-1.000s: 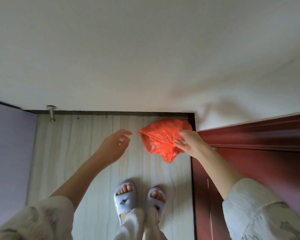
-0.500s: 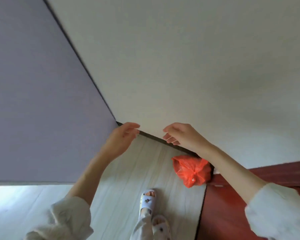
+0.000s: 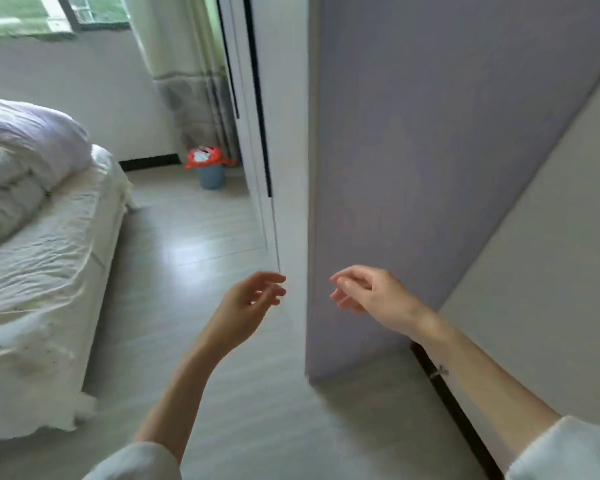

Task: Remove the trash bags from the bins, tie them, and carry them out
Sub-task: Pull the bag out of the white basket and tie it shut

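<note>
A: Bed (image 3: 45,258) fills your left side and the purple panel (image 3: 430,161) stands close on your right, so your way to the bin is the strip of floor (image 3: 194,237) between them. Clip the panel's edge with your right arm and you could stumble.

B: And the bin itself?

A: Blue bin (image 3: 211,175) stands upright, long axis vertical, mouth up, far off by the curtain (image 3: 191,84) and well apart from you. Its red bag (image 3: 207,156) is folded over the rim and looks full. Yank it up fast and I'd guess the light bin tips or rubbish spills.

B: Hands?

A: Your left hand (image 3: 246,306) and right hand (image 3: 368,294) are both held out in the air, fingers loosely curled, gripping nothing
</note>
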A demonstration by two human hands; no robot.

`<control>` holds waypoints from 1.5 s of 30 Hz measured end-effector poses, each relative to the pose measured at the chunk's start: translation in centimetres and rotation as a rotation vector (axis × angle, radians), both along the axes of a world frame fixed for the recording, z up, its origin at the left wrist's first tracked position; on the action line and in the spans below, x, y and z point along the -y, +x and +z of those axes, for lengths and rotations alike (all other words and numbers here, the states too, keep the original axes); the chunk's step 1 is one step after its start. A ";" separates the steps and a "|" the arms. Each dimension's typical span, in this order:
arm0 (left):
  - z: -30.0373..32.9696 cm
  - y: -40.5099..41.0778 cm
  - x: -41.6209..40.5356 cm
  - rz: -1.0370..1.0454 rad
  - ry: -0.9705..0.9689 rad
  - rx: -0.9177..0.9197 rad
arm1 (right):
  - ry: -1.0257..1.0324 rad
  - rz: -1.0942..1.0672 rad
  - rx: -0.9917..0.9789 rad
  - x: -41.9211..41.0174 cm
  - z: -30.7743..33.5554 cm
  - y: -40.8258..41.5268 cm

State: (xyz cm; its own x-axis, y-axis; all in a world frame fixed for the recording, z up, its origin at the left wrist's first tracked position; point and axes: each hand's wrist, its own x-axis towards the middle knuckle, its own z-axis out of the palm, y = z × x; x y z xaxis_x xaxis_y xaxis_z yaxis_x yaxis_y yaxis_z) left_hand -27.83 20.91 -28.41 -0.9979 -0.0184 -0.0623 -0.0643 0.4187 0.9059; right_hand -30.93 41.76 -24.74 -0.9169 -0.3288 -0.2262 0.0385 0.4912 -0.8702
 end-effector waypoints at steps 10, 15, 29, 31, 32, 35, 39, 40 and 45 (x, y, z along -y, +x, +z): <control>4.1 -7.0 29.2 0.321 -0.017 -0.103 | -0.144 0.275 -0.049 30.9 4.0 -11.9; 4.6 -13.4 36.9 0.359 -0.023 -0.096 | -0.159 0.276 -0.061 38.6 4.1 -19.6; 4.1 -43.4 55.8 0.472 -0.011 -0.042 | -0.203 0.294 -0.010 57.6 2.9 -53.8; 4.2 -47.3 59.1 0.479 -0.022 -0.035 | -0.203 0.315 0.001 61.0 3.3 -58.6; 4.1 -49.1 60.9 0.491 -0.027 -0.033 | -0.208 0.327 0.011 62.7 3.2 -60.9; 3.3 -54.8 67.2 0.539 -0.046 -0.026 | -0.209 0.355 0.037 68.3 2.2 -68.2; 2.3 -63.9 76.2 0.601 -0.026 -0.054 | -0.241 0.344 0.061 77.2 0.8 -78.8; 2.1 -66.5 78.4 0.609 -0.019 -0.066 | -0.253 0.337 0.063 79.5 0.6 -81.4; 3.6 -81.3 90.5 0.589 0.001 -0.116 | -0.309 0.298 0.079 91.6 1.9 -94.9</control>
State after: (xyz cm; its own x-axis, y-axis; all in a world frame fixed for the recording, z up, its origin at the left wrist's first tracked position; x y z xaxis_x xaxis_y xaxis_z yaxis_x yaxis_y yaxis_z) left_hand -109.08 -69.55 -24.78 -0.8200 -0.5704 0.0464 -0.1858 0.3420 0.9212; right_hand -125.79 -49.87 -22.84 -0.7554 -0.6399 -0.1409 0.0064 0.2078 -0.9781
